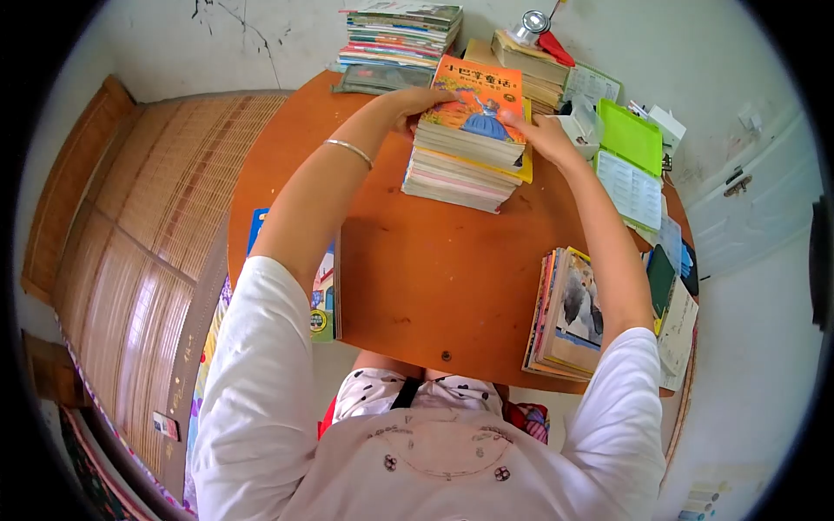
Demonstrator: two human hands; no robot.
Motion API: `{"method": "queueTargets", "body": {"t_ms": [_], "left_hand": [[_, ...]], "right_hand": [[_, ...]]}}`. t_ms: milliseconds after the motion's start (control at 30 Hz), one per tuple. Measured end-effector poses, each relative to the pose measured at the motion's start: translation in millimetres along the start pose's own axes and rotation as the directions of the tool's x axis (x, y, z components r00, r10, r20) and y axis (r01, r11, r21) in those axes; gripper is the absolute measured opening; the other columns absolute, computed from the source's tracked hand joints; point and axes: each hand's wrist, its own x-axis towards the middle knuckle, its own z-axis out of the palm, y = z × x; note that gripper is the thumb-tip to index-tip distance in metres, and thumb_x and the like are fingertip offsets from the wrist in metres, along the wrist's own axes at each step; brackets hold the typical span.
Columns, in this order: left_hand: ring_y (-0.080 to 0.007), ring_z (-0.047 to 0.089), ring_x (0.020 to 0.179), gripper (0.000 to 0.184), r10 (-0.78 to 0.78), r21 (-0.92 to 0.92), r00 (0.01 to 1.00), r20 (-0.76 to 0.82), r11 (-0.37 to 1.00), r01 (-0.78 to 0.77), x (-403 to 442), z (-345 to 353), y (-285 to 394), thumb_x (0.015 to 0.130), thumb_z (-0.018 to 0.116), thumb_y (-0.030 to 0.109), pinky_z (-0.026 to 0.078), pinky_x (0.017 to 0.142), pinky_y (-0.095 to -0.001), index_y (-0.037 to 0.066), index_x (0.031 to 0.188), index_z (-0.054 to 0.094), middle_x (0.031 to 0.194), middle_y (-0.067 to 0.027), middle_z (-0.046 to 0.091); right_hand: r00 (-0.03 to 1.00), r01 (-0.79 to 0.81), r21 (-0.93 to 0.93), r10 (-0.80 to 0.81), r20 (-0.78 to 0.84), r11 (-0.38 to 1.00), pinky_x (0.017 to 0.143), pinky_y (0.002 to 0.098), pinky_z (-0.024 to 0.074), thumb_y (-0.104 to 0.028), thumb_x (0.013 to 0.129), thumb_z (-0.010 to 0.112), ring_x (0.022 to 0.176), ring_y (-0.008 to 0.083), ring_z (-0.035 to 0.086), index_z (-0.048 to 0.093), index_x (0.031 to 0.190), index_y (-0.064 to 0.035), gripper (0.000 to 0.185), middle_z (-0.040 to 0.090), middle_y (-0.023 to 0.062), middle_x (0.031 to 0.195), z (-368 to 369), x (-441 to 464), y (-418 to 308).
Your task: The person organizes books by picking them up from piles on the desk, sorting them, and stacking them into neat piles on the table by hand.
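A tall stack of books [469, 174] stands toward the far side of the brown table, spines and page edges facing several ways. On top lies an orange storybook [483, 78] with Chinese lettering and a figure in a blue dress on its cover. My left hand [412, 106] grips the upper left side of the stack, its thumb reaching over the cover. From the right, my right hand [546, 135] clasps the opposite side, thumb near the blue dress. Fingers curled beneath or behind the books are partly hidden. A yellow cover [526, 165] sticks out at the stack's right.
Magazines [400, 39] are piled at the back left, above a grey case [382, 80]. More books [530, 69] stand behind the stack. A green box [629, 137] lies opened at right. Further books stand near the right edge [569, 313] and under my left arm [323, 300].
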Motion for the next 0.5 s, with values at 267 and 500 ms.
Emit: {"method": "queueTargets", "body": {"t_ms": [267,500], "left_hand": [[-0.0197,0.068,0.090,0.040,0.110,-0.410,0.991,0.078,0.910,-0.068,-8.8,7.8,-7.8,0.090,0.061,0.028,0.058,0.078,-0.0352,0.000,0.117,0.054,0.108,-0.0126,0.066],[-0.0204,0.067,0.091,0.044,0.135,-0.388,0.988,0.072,0.917,-0.097,-2.2,4.1,-13.9,0.087,0.065,0.034,0.056,0.082,-0.0365,-0.001,0.114,0.055,0.106,-0.0136,0.067]], "right_hand": [[0.909,-0.373,0.731,0.067,0.411,0.572,0.094,0.0507,0.0423,-0.070,0.081,0.051,0.116,0.0261,0.051,0.042,0.138,-0.0146,0.080,0.053,0.0097,0.129,21.5,-31.2,17.4],[0.905,-0.386,0.742,0.067,0.421,0.549,0.096,0.0583,0.0377,-0.068,0.084,0.048,0.120,0.0297,0.049,0.045,0.137,-0.0150,0.074,0.050,0.0102,0.134,22.7,-28.1,23.4]]}}
